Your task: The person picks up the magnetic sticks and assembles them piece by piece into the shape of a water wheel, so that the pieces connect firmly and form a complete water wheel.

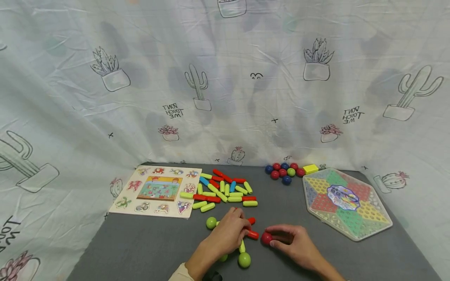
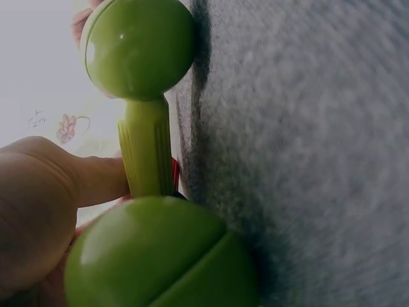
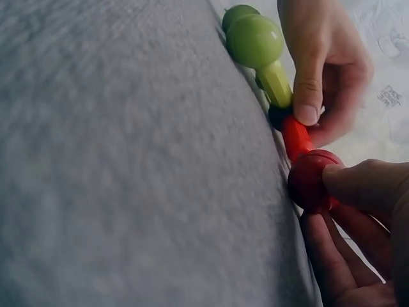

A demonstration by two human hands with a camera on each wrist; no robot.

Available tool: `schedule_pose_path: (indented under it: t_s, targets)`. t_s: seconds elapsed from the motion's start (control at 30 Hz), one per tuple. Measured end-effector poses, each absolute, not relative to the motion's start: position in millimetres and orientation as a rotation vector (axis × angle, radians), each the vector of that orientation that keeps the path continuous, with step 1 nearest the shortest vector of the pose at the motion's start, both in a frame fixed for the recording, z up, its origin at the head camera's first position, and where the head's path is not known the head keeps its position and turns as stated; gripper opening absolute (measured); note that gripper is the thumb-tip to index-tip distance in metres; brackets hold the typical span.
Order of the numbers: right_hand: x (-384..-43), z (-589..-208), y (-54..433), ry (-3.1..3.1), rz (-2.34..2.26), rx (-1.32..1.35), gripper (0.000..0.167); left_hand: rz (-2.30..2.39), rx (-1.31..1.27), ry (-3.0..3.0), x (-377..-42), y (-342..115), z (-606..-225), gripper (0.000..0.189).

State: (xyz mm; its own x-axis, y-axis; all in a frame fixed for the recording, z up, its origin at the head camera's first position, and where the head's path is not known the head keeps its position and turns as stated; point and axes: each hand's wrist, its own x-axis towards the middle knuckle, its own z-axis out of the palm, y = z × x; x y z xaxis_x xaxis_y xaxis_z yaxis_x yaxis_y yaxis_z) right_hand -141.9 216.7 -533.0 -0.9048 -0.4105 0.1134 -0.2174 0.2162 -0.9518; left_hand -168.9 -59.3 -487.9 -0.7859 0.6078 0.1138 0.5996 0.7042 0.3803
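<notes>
My right hand (image 1: 297, 244) pinches a red ball (image 3: 311, 181) between thumb and fingers, close over the table. The ball is right at the end of a red stick (image 3: 296, 136). My left hand (image 1: 230, 230) holds that stick, its thumb (image 3: 308, 96) pressed to it near a dark blue ball (image 3: 277, 118). From there a yellow-green stick (image 3: 276, 84) runs to a green ball (image 1: 244, 260). Another green ball (image 1: 211, 223) and a second red stick (image 1: 251, 221) show past the left hand, which hides the middle of this joined structure.
Loose yellow-green, red and blue sticks (image 1: 225, 189) lie behind the hands. A picture puzzle board (image 1: 130, 203) sits at the left. Several balls (image 1: 283, 172) and a yellow block (image 1: 311, 169) are at the back, beside a hexagonal marble game board (image 1: 346, 203) at the right.
</notes>
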Motion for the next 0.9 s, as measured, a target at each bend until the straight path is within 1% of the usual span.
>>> schedule_pose_path:
  t_s: [0.13,0.33,0.6,0.73,0.9]
  targets:
    - [-143,-535,212,2.331,-1.754,-0.673,0.035,0.670,1.007,2.870,-170,-61,-490,0.011]
    - [-144,-534,209,2.379,-1.704,-0.676,0.035,0.717,1.000,2.861,-171,-64,-487,0.010]
    - [-150,-529,219,2.407,-1.665,-0.654,0.035,0.576,0.933,2.951,-172,-67,-479,0.009]
    - [-166,-520,239,2.470,-1.710,-0.606,0.034,0.592,0.973,2.938,-173,-69,-479,0.004]
    - [-198,-508,272,2.618,-1.720,-0.541,0.032,0.604,0.973,2.902,-174,-69,-480,0.006]
